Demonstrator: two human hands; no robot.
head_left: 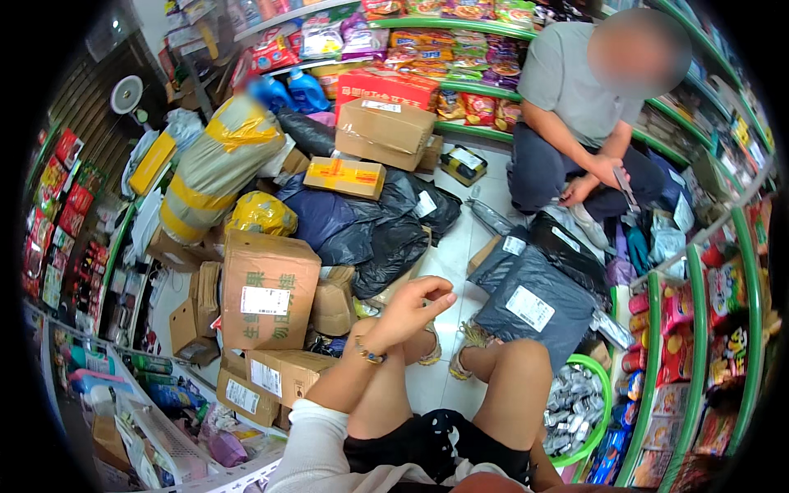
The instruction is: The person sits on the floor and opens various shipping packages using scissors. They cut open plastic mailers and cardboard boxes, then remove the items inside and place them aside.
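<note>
My left hand [420, 300] hovers over my left knee with fingers loosely curled and apart, holding nothing; a beaded bracelet circles the wrist. Left of it are a large cardboard box [270, 311] with a white label and a heap of black plastic parcels [394, 240]. My right hand is out of view; only part of that arm shows low beside my right thigh. Right of my knees lie a dark grey plastic parcel [539, 320] with a white label and a green basket [603, 425] filled with small silvery packets.
Another person [573, 117] squats at the upper right, holding a phone-like object [625, 188]. Green-edged shelves [693, 333] of snacks line the right and back. A tall taped bundle [216, 166] leans at the left, near more boxes [385, 132]. White tiled floor [453, 265] runs between the parcels.
</note>
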